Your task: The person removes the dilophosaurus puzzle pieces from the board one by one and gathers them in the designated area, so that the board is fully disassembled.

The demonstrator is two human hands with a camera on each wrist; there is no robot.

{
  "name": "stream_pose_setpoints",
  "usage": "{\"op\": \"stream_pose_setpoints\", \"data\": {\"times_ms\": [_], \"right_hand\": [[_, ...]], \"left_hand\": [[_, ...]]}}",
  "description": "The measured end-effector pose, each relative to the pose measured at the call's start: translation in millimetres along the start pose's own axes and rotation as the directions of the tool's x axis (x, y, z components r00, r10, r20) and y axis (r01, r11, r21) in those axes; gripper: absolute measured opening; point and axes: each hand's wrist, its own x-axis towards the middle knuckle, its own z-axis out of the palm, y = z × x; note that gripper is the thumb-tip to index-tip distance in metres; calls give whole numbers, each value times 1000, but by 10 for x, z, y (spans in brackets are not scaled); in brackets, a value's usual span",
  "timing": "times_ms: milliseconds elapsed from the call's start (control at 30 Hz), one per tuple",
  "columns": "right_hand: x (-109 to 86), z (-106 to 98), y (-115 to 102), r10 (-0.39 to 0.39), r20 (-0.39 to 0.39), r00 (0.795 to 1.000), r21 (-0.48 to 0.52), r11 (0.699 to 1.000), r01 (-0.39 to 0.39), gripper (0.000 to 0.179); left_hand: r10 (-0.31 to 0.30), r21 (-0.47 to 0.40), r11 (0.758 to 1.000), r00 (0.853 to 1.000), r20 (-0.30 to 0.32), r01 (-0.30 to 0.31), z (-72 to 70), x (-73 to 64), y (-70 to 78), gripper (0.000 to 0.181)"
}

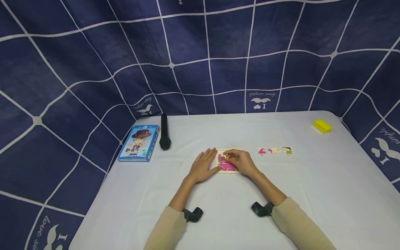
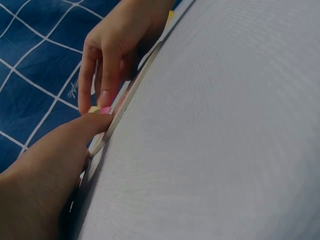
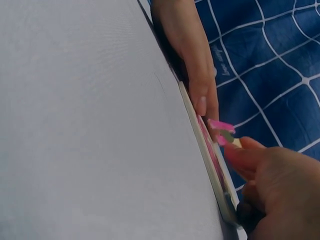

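Just above the puzzle tray (image 1: 229, 172), a tilted piece (image 3: 222, 126) is pinched by the right hand (image 1: 243, 162), tray's left side touched by the left hand (image 1: 202, 168), fingers straight.

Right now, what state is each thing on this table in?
Tray: flat, pink pieces inside
Puzzle piece: pinched, partly hidden
Left hand: fingers straight, thumb on tray
Right hand: pinching the puzzle piece
Loose pieces: three, in a row
Box: closed, lying flat
Microphone: lying, on or off unclear
Yellow block: lying flat
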Motion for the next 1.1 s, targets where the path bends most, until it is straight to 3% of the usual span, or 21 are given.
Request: {"op": "stream_pose_setpoints", "data": {"times_ms": [233,500,667,800,933,1100], "right_hand": [[-16,-197,-81,61,-9,998,55,997,-61,26],[-135,-756,-77,39,-81,996,-1,999,-39,26],[-293,-1210,31,128,-137,982,-51,989,-136,27],[-431,-1450,119,201,-172,964,-72,974,-216,29],[-540,-1521,163,195,-121,973,-75,976,-205,30],[-599,-1428,203,129,-47,990,-77,988,-133,27]], "left_hand": [[6,-5,1000,1000,-9,-6,9,0,10,75],[6,-17,1000,999,-34,-7,-2,-12,25,75],[3,-23,1000,999,-34,-4,17,-13,19,75],[3,-19,1000,1000,-30,-4,28,-18,18,75],[4,-6,1000,1000,-27,-4,22,-17,9,75],[11,-11,1000,1000,-29,-11,8,-5,9,75]]}}
